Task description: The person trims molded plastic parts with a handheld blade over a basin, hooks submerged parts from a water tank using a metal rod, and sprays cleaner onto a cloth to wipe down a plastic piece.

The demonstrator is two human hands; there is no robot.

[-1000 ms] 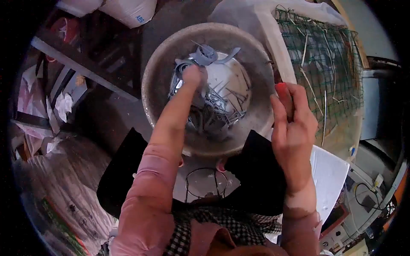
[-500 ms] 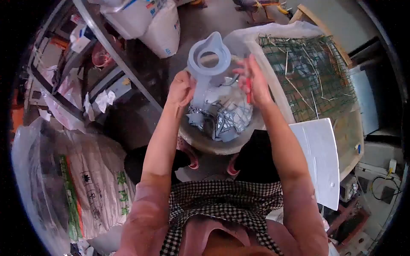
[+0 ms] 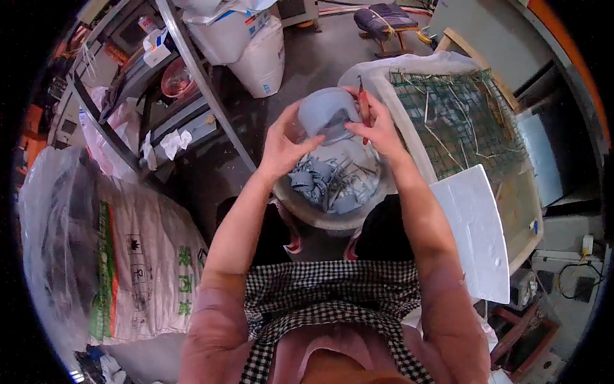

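A grey plastic jug is held tilted above a round basin. My left hand grips its left side, thumb toward me and fingers around the far side. On the other side, my right hand is closed on the jug's edge, its thumb near the opening. That hand also holds a slim red-handled tool upright, its dark metal tip pointing away; its exact kind is unclear. Below, grey plastic scraps lie in the basin, with curved pieces and thin strips among them.
To the right stands a pale tub with a green wire mesh on it. A white board leans nearer me. White sacks, a metal shelf frame and a printed woven sack are on the left.
The jug has turned from showing its round rim and spout to showing its side, and sits slightly lower. Both hands have closed in on it; the right hand was apart from it before.
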